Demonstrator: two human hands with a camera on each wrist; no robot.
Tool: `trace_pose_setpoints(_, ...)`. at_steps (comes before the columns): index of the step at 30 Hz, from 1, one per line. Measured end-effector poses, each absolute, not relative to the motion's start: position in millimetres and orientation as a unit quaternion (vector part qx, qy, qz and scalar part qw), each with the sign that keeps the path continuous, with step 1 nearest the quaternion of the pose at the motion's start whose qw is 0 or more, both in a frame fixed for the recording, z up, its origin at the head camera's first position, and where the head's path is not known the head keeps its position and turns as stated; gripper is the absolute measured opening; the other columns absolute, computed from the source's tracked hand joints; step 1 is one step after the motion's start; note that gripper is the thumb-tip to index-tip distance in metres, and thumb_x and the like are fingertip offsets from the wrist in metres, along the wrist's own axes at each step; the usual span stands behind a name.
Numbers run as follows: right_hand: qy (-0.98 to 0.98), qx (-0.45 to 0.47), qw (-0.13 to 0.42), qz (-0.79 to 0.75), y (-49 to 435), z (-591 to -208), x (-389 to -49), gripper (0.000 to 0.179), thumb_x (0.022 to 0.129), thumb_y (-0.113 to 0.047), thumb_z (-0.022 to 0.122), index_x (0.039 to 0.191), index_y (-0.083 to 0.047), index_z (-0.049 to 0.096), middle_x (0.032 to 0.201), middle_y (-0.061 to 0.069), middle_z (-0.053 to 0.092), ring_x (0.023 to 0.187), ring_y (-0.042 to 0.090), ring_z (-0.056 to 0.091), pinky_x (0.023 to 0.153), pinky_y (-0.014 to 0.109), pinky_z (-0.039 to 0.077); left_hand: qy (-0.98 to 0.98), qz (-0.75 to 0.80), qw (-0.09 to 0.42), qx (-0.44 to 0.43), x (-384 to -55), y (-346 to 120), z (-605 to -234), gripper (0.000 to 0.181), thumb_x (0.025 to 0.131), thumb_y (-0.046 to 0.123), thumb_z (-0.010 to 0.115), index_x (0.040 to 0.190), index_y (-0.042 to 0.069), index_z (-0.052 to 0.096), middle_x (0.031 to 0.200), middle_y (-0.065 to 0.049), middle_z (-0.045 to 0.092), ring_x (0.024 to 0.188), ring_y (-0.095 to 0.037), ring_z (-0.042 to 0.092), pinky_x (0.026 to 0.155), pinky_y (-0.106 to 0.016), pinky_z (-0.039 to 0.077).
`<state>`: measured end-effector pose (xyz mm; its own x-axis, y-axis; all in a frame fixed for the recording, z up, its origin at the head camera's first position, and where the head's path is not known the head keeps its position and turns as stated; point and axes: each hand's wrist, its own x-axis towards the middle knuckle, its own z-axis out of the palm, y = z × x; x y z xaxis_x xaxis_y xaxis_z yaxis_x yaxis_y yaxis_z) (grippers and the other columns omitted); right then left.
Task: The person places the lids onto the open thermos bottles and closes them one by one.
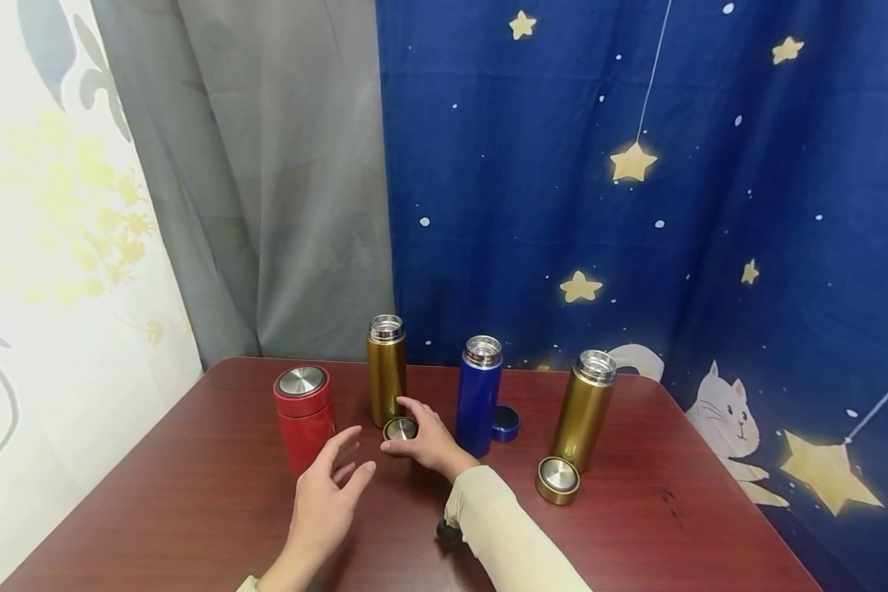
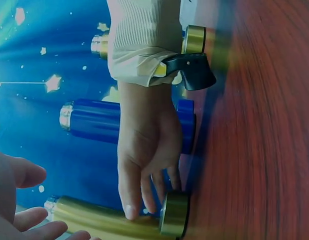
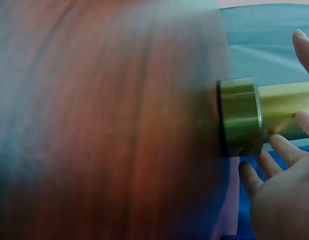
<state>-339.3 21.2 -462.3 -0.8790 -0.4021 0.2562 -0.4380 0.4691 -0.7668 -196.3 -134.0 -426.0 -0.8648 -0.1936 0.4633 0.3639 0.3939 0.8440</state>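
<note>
My right hand [image 1: 432, 442] reaches around a gold bottle lid [image 1: 400, 430] with a steel top, thumb on the near side and fingers on the far side. In the right wrist view its fingers are spread beside that lid [image 3: 239, 117], with a gap between thumb and lid. Just behind the lid stands an uncapped gold bottle [image 1: 387, 370]. My left hand [image 1: 324, 500] hovers over the table with fingers apart, holding nothing. Nearest to it is a red flask [image 1: 307, 427] with its lid on. The left wrist view shows the left hand's fingers [image 2: 29, 218] loosely extended.
An uncapped blue bottle [image 1: 478, 407] stands right of my right hand, its blue lid [image 1: 506, 423] behind it. Farther right, another uncapped gold bottle [image 1: 583, 419] has a gold lid [image 1: 558, 480] in front. Curtains [image 1: 533, 205] hang behind the reddish-brown table [image 1: 192, 510].
</note>
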Motion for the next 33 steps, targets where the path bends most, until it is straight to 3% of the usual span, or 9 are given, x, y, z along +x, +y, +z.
trace_pose_setpoints(8,-0.851,0.228,0.015,0.473,19.9,-475.7,-338.5,0.084,0.074,-0.023,0.086,0.143,-0.002,0.042,0.136,0.016,0.054,0.119,0.03,0.055,0.101,0.046,0.041,-0.789,-0.561,0.239,-0.076,-209.8,-130.4,-429.4,0.051,0.087,0.003,0.071,0.134,0.009,0.055,0.134,-0.012,0.057,0.118,-0.032,0.058,0.094,-0.045,0.048)
trace_pose_setpoints(17,-0.874,0.212,0.022,0.438,20.1,-475.9,-339.2,0.085,0.071,-0.021,0.088,0.142,-0.003,0.044,0.134,0.015,0.055,0.12,0.036,0.049,0.101,0.049,0.039,-0.797,-0.549,0.24,-0.076,-225.4,-126.9,-433.1,0.052,0.086,0.004,0.071,0.135,0.007,0.054,0.133,-0.013,0.058,0.117,-0.032,0.058,0.094,-0.047,0.048)
trace_pose_setpoints(27,-0.886,0.215,0.041,0.409,24.3,-477.0,-339.4,0.07,0.072,-0.011,0.086,0.132,0.0,0.052,0.12,0.017,0.062,0.11,0.035,0.056,0.095,0.048,0.044,-0.773,-0.591,0.226,-0.045,-261.1,-115.3,-431.9,0.057,0.09,0.008,0.069,0.142,0.005,0.045,0.138,-0.021,0.051,0.124,-0.036,0.052,0.098,-0.048,0.045)
trace_pose_setpoints(33,-0.879,0.221,0.044,0.421,26.3,-478.8,-339.4,0.063,0.069,-0.01,0.088,0.123,-0.002,0.055,0.115,0.015,0.064,0.103,0.029,0.06,0.09,0.041,0.046,-0.753,-0.612,0.244,-0.002,-285.8,-109.8,-429.2,0.06,0.09,0.009,0.068,0.144,0.007,0.042,0.144,-0.018,0.043,0.128,-0.036,0.047,0.1,-0.05,0.043)
